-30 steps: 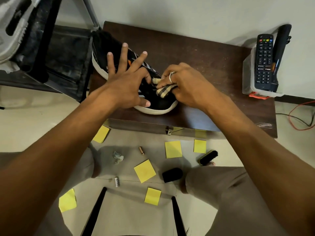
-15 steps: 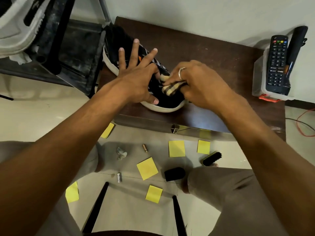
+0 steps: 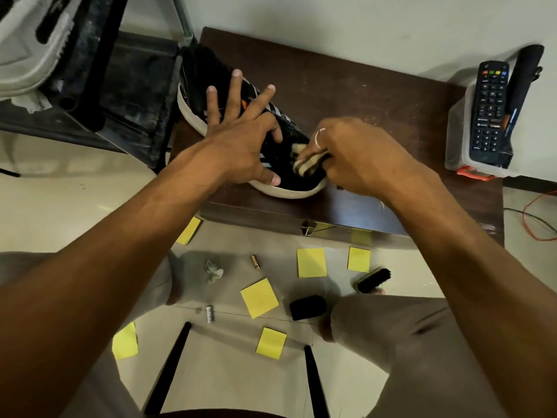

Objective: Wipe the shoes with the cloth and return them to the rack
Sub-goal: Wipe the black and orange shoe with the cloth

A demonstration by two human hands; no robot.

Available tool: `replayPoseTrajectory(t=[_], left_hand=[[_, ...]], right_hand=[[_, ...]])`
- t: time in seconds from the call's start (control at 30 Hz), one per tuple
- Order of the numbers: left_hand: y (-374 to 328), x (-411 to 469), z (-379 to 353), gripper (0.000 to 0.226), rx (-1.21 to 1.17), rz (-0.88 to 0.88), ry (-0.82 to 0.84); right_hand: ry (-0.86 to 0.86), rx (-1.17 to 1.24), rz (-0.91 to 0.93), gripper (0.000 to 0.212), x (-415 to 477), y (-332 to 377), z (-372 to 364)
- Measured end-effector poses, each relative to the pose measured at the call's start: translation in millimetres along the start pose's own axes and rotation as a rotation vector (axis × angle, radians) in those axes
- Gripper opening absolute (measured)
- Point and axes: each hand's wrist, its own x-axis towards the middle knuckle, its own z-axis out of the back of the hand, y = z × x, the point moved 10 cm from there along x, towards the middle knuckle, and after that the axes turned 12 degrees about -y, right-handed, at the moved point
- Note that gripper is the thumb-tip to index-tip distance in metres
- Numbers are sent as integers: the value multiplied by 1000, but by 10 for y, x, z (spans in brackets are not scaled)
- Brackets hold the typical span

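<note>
Sneaker (image 3: 271, 152) lies on the dark wooden bench (image 3: 376, 116), toe toward the person. Left hand (image 3: 241, 137) presses flat, fingers spread, evidently to steady it. Right hand (image 3: 355, 158) is closed around the striped cloth (image 3: 307, 164), rubbing the toe. Rack return not yet done.

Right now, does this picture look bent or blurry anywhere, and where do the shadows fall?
Head view: the wide lens bows the edges, so both forearms balloon toward the bottom corners. The black shoe, left hand and right hand with the striped cloth look fairly sharp. Soft shadows lie under the table edge and beside the sticky notes; no strong glare.
</note>
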Motion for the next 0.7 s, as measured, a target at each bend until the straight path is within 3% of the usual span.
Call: replayPoseTrajectory(t=[0.07,0.13,0.3,0.43,0.6,0.7], left_hand=[[3,-2,3,56,9,7,0],[-1,-3,4,56,19,18,-5],[-30,1,5,57,36,30,-9],[-21,6,1,59,32,25,-8],[-9,7,-4,56,19,28,10],[-21,11,-6,56,32,37,7]], right_hand=[[-149,-22,-9,42,71,-57,76],[-161,14,-5,41,104,-27,18],[35,-34,49,23,61,174,-259],[185,183,-13,26,-12,214,-254],[-169,123,-80,30,98,-1,16],[-131,8,-24,26,77,121,-113]])
